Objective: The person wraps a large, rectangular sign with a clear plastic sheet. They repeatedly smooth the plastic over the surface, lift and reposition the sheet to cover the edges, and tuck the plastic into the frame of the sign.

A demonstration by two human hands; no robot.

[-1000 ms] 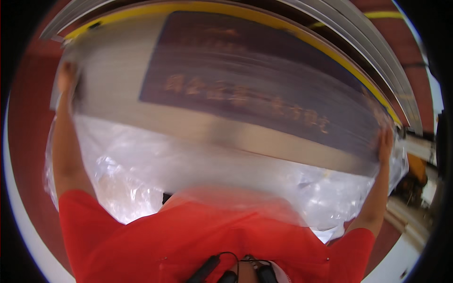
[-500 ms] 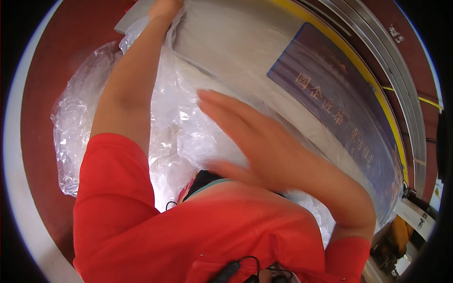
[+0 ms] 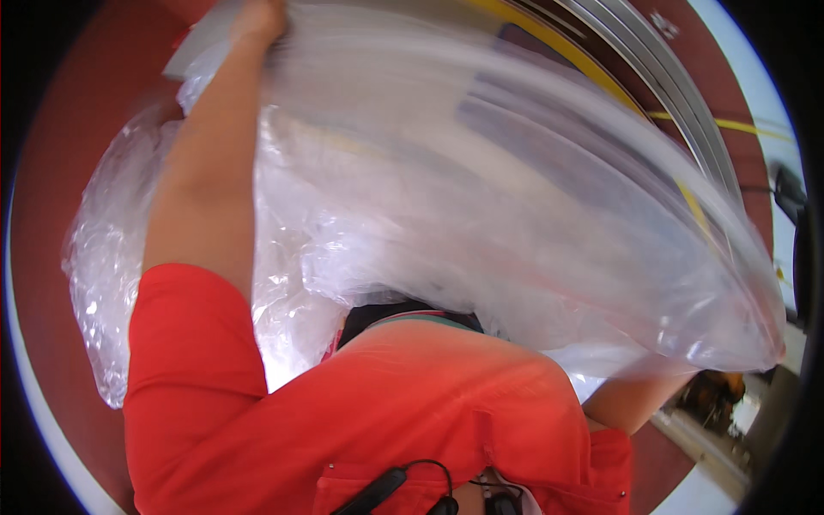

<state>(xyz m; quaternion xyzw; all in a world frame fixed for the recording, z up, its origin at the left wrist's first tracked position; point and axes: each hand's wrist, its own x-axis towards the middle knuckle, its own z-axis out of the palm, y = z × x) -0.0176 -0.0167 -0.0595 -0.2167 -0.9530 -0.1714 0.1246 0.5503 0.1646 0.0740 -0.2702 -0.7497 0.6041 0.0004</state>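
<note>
While the clear plastic bag (image 3: 481,215) is smeared by motion blur across the middle of the view, little of what lies inside it can be made out: only a large flat board (image 3: 549,146), pale with a dark blue panel, is glimpsed through the film, and its edges are lost in the blur. The bag is spread from the upper left down to the lower right, over a dark red floor (image 3: 51,197).

The left hand (image 3: 257,19) is seen at the very top, partly cut off by the frame edge, and it is set on the upper corner of the bag; its fingers cannot be told apart, so whether they are spread or pinching cannot be said. The left arm is stretched straight up from a red sleeve (image 3: 189,343).

The right hand is hidden behind the bag's lower right end; only a bare stretch of the right forearm (image 3: 631,399) is shown under the film, bent at the elbow. Its grip cannot be judged.

More crumpled clear plastic (image 3: 107,283) is bunched at the left, beside the arm. Metal rails (image 3: 661,86) and a yellow line (image 3: 730,124) are curved along the upper right, behind the bag.
</note>
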